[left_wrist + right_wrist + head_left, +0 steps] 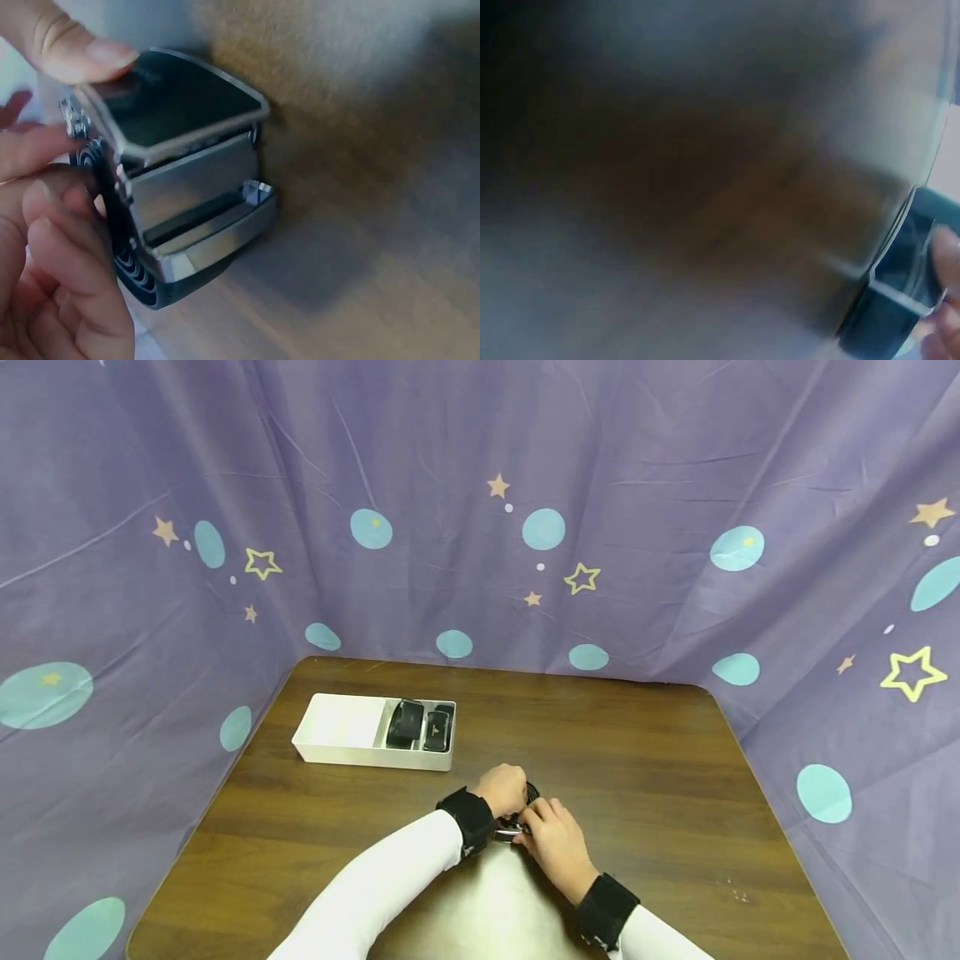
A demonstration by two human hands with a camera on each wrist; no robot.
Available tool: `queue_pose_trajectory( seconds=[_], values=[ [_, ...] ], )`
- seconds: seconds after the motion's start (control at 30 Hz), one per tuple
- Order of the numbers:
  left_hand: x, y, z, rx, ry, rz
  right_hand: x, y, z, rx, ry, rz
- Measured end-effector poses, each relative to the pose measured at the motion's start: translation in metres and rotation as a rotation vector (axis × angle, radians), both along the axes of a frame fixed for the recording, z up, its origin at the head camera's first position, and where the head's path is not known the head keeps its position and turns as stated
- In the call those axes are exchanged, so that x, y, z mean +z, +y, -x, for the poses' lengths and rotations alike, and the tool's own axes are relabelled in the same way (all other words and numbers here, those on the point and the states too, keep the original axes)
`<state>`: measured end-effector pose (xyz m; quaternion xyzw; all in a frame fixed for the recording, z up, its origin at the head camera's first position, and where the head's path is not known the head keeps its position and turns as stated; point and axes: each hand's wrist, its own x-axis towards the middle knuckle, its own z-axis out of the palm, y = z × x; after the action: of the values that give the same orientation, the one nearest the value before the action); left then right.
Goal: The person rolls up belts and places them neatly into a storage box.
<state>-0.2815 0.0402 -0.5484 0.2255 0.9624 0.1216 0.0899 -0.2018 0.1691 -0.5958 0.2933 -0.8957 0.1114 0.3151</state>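
A rolled black belt (533, 792) with a shiny metal buckle (187, 105) is between my two hands, low over the near middle of the table. My left hand (504, 789) grips the roll from its far left side. With thumb and fingers, my right hand (558, 843) holds the buckle end from the right. In the left wrist view a thumb (90, 60) presses on the dark buckle face, and curled fingers (67, 277) lie beside the coil. The right wrist view catches only the buckle's edge (904, 296) and a thumb; the rest is blurred.
A white divided box (375, 758) stands at the back left of the brown wooden table (637, 752). Its right compartments hold a black rolled item (406, 723) and a black item with a buckle-like front (437, 731). A patterned purple curtain (480, 527) encloses the table.
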Motion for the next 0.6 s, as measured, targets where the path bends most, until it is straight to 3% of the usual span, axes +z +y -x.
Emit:
queue_pose_trajectory(
  seconds=[0.2,0.33,0.5,0.6],
  values=[
    [0.005,0.003,0.002,0.019,-0.026,0.027,0.003,-0.02,-0.01,-0.065,0.105,-0.09],
    [0.006,0.004,-0.001,0.035,-0.056,0.035,0.008,-0.038,-0.021,-0.152,0.155,-0.2],
    [0.008,0.007,-0.003,0.017,-0.062,0.071,0.012,-0.056,-0.034,-0.273,0.07,-0.354],
    [0.008,0.009,-0.004,-0.012,-0.057,0.102,0.014,-0.059,-0.035,-0.279,-0.018,-0.352]
  ],
)
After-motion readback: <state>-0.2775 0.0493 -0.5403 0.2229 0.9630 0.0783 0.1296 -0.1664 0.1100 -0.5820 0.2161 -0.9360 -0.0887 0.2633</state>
